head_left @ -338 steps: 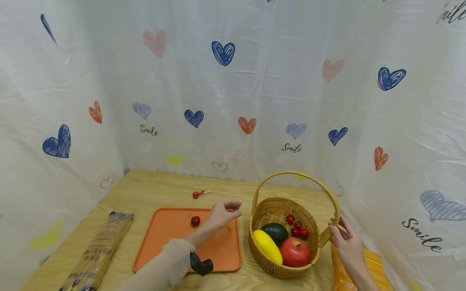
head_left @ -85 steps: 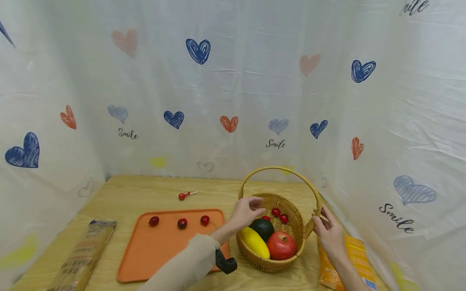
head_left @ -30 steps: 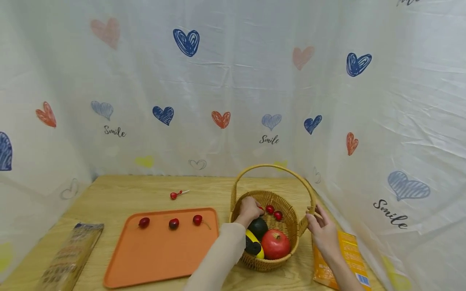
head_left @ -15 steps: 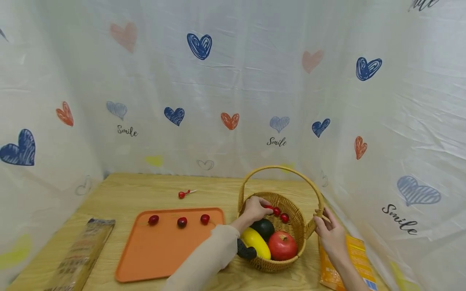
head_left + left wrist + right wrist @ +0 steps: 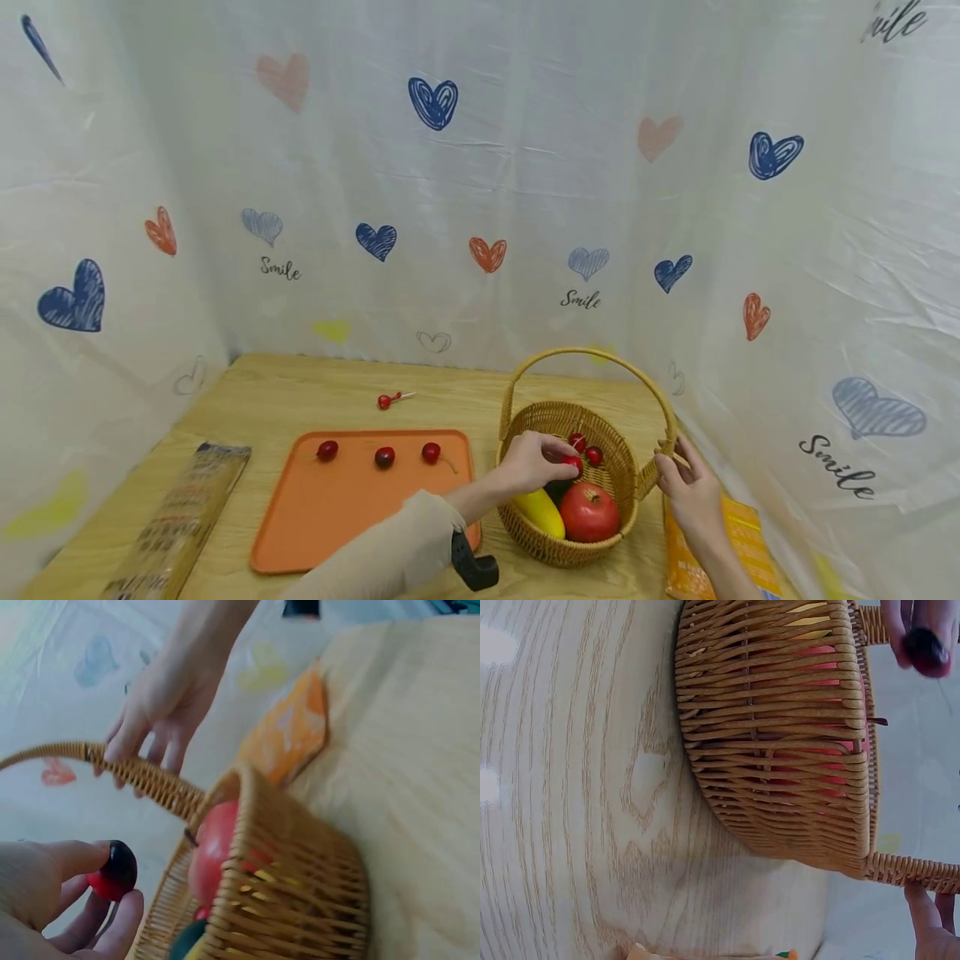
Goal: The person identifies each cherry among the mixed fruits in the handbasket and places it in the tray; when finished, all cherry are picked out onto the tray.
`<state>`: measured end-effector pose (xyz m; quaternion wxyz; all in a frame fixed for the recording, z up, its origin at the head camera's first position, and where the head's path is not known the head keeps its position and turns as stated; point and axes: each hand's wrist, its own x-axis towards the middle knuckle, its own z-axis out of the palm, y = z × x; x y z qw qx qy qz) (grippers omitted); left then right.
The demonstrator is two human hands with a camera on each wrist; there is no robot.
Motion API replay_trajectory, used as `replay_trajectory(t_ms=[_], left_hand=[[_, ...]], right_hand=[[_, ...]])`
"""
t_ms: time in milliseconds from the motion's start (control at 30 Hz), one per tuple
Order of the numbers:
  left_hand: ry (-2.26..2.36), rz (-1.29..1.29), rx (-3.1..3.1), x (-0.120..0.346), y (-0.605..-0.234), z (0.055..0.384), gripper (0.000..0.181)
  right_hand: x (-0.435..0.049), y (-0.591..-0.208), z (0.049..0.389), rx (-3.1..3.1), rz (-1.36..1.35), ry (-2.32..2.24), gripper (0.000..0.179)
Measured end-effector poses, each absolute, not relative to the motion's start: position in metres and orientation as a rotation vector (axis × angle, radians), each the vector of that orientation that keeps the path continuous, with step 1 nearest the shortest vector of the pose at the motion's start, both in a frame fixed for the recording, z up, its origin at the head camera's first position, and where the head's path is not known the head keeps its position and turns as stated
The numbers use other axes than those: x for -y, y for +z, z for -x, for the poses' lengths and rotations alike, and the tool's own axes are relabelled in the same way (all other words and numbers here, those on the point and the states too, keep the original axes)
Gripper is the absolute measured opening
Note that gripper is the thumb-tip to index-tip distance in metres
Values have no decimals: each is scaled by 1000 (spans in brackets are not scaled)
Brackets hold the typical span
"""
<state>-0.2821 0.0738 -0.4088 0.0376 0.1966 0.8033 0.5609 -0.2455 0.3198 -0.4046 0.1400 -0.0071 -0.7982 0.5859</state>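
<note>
Between left thumb and fingers, a dark red cherry (image 5: 114, 874) is pinched. That left hand (image 5: 531, 462) is over the near left side of the wicker basket (image 5: 551, 552). My right hand (image 5: 696, 496) holds the right end of the basket's arched handle (image 5: 585, 351). Inside sit a red pomegranate (image 5: 590, 514), a smooth yellow fruit (image 5: 543, 515), a dark green fruit mostly hidden by the left hand, and two red cherries (image 5: 594, 455) toward the back. On the orange tray (image 5: 330, 533), three cherries (image 5: 385, 457) lie in a row along the far side.
A red lollipop (image 5: 385, 402) with a white stick lies behind the tray. To the left is a long brown package (image 5: 180, 521); an orange packet (image 5: 682, 558) lies under the right forearm. A heart-printed curtain (image 5: 465, 183) surrounds the wooden table.
Since the earliest frame, the tray's cherries have gone from one to three. Over the last second, my left hand has come up from inside the basket with a cherry. The right hand stays on the handle.
</note>
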Motion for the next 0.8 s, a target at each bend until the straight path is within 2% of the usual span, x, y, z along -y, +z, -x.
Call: replay_trajectory(t_ms=[300, 800], left_hand=[[1868, -637, -2329, -43, -423, 267, 20], [2008, -456, -2352, 58, -439, 257, 32]], right_hand=[[-318, -404, 245, 2294, 24, 1686, 64], [-318, -401, 245, 2316, 38, 1676, 59]])
